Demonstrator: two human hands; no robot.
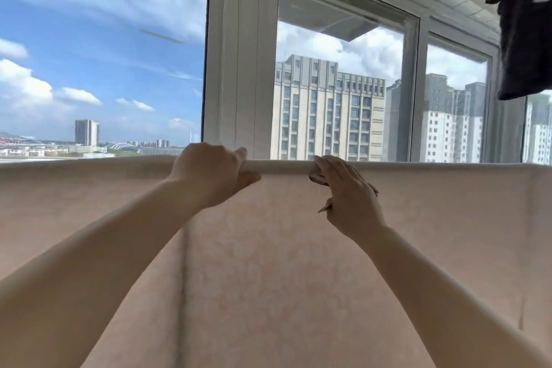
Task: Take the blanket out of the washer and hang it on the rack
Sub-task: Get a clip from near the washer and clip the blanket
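A pale pink blanket [283,263] hangs draped over a horizontal bar of the rack and fills the lower half of the view. The bar itself is hidden under the fold at the top. My left hand [209,173] grips that top fold, fingers over it and thumb in front. My right hand [346,191] rests on the fold just to the right, fingers curled onto the fabric. The washer is out of view.
Large windows with a white frame [236,54] stand right behind the blanket, with sky and tall buildings outside. A dark garment [522,24] hangs from above at the top right.
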